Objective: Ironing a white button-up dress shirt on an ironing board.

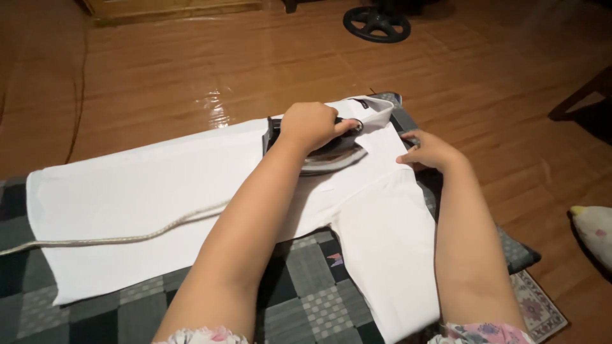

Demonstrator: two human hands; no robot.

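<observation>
1. My left hand (pixel 310 124) is closed tight around the iron (pixel 319 148), which sits on the shirt (pixel 159 191) near the collar.
2. My right hand (pixel 430 151) presses the shirt flat, fingers loose (holding nothing); the iron could burn them.
3. The cord (pixel 115 239) may snag.

A single head-worn camera looks steeply down and forward from above the person's own forearms, close in. The white shirt (pixel 146 191) on the checked blanket (pixel 306 299) fills the lower frame from 8 to 4 o'clock; the wooden floor (pixel 191 57) recedes toward 12 o'clock.
</observation>
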